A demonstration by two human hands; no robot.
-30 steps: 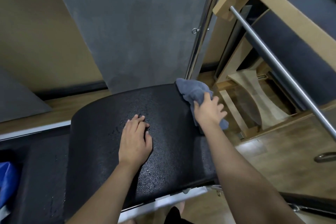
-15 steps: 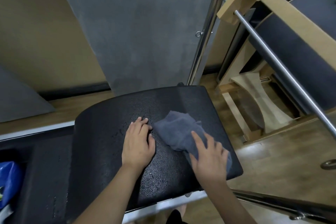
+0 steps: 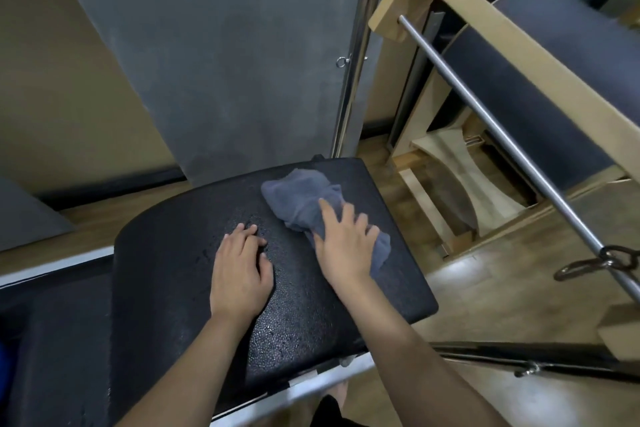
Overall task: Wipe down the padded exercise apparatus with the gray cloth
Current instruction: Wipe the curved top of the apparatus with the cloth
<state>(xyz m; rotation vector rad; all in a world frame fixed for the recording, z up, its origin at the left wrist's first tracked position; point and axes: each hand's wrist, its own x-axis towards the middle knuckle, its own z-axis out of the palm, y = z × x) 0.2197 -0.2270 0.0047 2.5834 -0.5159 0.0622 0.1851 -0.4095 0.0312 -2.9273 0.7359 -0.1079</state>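
Note:
A black, curved padded apparatus [image 3: 166, 274] with a pebbled, damp-looking surface fills the lower middle of the head view. A crumpled gray cloth [image 3: 298, 198] lies on its far right part. My right hand [image 3: 343, 246] presses flat on the near end of the cloth, fingers spread and pointing away from me. My left hand [image 3: 240, 267] rests palm down on the bare pad, just left of the cloth, holding nothing.
A gray wall panel [image 3: 221, 55] and a chrome post [image 3: 349, 104] stand behind the pad. To the right is a wooden frame [image 3: 485, 10] with a metal bar [image 3: 498, 135] and a hanging metal hook [image 3: 588, 265]. Wooden floor [image 3: 467, 295] lies to the right.
My right hand has swept the cloth from the pad's far right corner down toward me, then back up and away across the right side. My left hand has stayed put.

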